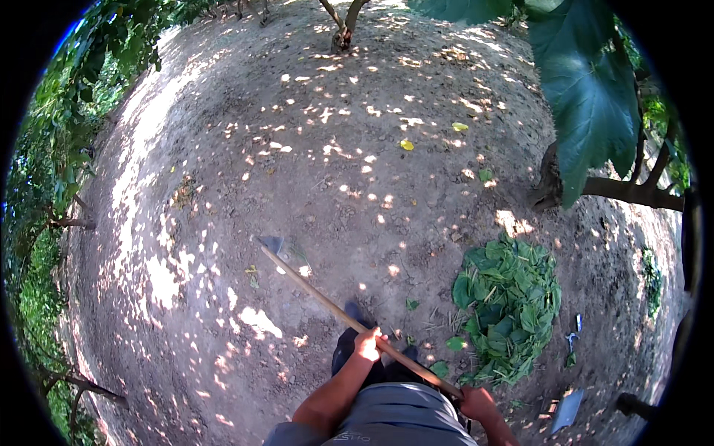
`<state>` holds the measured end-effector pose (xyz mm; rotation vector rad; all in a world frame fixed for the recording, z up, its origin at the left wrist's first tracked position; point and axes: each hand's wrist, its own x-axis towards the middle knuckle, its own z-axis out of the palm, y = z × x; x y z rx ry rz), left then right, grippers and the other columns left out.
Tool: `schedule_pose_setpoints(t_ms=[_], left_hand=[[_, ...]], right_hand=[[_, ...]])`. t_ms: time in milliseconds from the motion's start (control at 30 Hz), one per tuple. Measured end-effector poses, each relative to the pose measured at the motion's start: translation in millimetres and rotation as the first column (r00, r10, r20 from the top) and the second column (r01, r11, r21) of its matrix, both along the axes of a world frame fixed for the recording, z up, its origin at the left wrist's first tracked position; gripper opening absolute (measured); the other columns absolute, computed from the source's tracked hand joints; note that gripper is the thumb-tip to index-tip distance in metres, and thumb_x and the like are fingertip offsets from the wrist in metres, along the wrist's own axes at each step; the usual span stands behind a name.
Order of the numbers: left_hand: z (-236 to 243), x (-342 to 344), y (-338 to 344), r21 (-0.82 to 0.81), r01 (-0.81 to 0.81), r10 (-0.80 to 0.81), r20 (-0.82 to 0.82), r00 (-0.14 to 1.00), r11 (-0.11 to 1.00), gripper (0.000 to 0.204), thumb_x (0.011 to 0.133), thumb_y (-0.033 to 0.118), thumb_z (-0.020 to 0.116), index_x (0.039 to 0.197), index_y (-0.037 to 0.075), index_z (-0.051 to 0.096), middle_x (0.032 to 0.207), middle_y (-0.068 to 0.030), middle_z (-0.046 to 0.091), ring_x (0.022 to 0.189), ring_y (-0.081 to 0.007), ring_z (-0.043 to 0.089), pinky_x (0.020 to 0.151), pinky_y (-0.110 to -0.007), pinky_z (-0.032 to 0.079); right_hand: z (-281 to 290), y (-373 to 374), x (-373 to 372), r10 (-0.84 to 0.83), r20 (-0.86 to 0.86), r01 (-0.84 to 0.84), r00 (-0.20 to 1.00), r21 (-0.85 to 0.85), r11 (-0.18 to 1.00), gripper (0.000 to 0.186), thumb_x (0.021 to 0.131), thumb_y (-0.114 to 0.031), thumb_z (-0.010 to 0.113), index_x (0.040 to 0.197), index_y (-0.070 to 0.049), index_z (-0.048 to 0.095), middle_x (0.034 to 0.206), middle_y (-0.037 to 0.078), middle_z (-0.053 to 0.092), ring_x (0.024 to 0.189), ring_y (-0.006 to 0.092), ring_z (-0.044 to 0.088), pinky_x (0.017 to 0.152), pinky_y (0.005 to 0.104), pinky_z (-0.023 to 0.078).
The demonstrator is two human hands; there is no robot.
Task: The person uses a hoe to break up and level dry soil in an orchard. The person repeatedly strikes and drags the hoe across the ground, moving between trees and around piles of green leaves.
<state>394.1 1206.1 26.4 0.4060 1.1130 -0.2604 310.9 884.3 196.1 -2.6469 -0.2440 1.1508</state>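
Both my hands are closed on the wooden handle of a hoe (316,293), which slants from my right hip out to the front left. Partway down the handle, in front of my waist, my left hand (368,344) wraps round it. Close to the handle's near end, my right hand (476,401) grips it beside my hip. The hoe's grey metal blade (273,244) is at the far end, at or close to the soil; whether it touches I cannot tell. To the right of the handle lies a heap of cut green leaves (513,308).
Tree trunks stand ahead (342,37) and at the right (549,178). A large leaf (587,89) hangs close at the upper right. Pruning shears (573,336) and a pale flat object (568,410) lie right of the heap. Leafy growth (37,275) lines the left.
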Motion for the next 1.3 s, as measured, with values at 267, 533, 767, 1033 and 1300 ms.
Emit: schedule_pose_setpoints(t_ms=[267, 533, 767, 1033, 1300], left_hand=[[-32, 123, 78, -0.031, 0.020, -0.023, -0.115, 0.993, 0.999, 0.009, 0.087, 0.011, 0.052, 0.082, 0.006, 0.047, 0.075, -0.0076, 0.046, 0.069, -0.0248, 0.049, 0.069, -0.046, 0.044], [-23, 247, 133, -0.064, 0.074, -0.077, -0.045, 0.996, 0.995, 0.007, 0.084, 0.008, 0.056, 0.084, 0.005, 0.050, 0.074, -0.0082, 0.048, 0.063, -0.0236, 0.050, 0.064, -0.043, 0.048], [-28, 385, 128, -0.019, 0.127, -0.128, -0.090, 0.988, 0.992, 0.010, 0.082, 0.008, 0.060, 0.083, 0.004, 0.052, 0.074, -0.0088, 0.052, 0.064, -0.0254, 0.056, 0.064, -0.044, 0.049], [-23, 560, 92, -0.003, 0.073, -0.073, -0.118, 0.990, 0.997, 0.009, 0.083, 0.008, 0.060, 0.083, 0.005, 0.052, 0.074, -0.0087, 0.051, 0.066, -0.0247, 0.055, 0.067, -0.043, 0.049], [-29, 702, 71, -0.041, 0.128, -0.132, -0.098, 0.986, 0.991, 0.008, 0.081, 0.004, 0.059, 0.081, 0.003, 0.051, 0.071, -0.0099, 0.052, 0.060, -0.0243, 0.054, 0.055, -0.044, 0.048]], right_hand=[[25, 111, 139, -0.073, -0.022, 0.070, 0.997, -0.092, 0.993, 0.021, 0.079, -0.027, 0.055, 0.085, -0.007, 0.057, 0.075, 0.020, 0.063, 0.072, 0.0402, 0.061, 0.063, 0.0492, 0.049], [14, 174, 233, -0.122, -0.074, 0.115, 0.990, -0.091, 0.989, 0.016, 0.078, -0.022, 0.055, 0.082, -0.006, 0.054, 0.075, 0.020, 0.063, 0.074, 0.0408, 0.061, 0.065, 0.0498, 0.049], [-17, 162, 357, -0.111, -0.074, 0.101, 0.991, -0.123, 0.987, 0.021, 0.079, -0.026, 0.057, 0.080, -0.006, 0.053, 0.071, 0.020, 0.062, 0.069, 0.0404, 0.061, 0.060, 0.0487, 0.049], [4, 138, 550, -0.104, -0.029, 0.100, 0.994, -0.123, 0.987, 0.024, 0.077, -0.029, 0.062, 0.081, -0.007, 0.053, 0.068, 0.017, 0.062, 0.065, 0.0380, 0.061, 0.059, 0.0481, 0.048], [11, 129, 677, -0.218, -0.046, 0.212, 0.975, -0.117, 0.970, 0.026, 0.075, -0.029, 0.065, 0.078, -0.006, 0.053, 0.070, 0.017, 0.062, 0.067, 0.0383, 0.061, 0.060, 0.0490, 0.048]])
